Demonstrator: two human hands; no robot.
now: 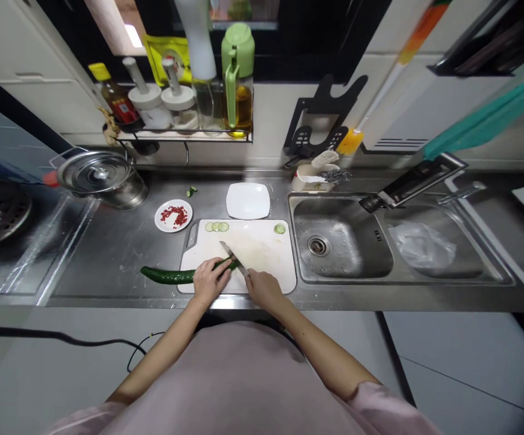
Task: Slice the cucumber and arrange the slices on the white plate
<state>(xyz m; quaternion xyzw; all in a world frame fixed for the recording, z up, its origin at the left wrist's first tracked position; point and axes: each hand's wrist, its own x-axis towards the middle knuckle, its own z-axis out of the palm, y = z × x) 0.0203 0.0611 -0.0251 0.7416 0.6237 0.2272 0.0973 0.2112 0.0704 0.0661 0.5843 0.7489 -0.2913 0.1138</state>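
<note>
A long green cucumber (167,276) lies across the left edge of the white cutting board (262,254). My left hand (209,280) presses down on its right part with curled fingers. My right hand (264,289) is closed round the handle of a knife (231,256), whose blade rests on the cucumber's cut end. Several cucumber slices (217,226) sit along the board's far edge, and one more slice (280,228) lies at its far right corner.
A small plate of chopped red chilli (173,215) and an empty white square plate (248,200) stand behind the board. A steel pot with lid (100,176) is at the left. The sink (343,241) lies to the right. Oil and seasoning bottles (184,90) fill a rack behind.
</note>
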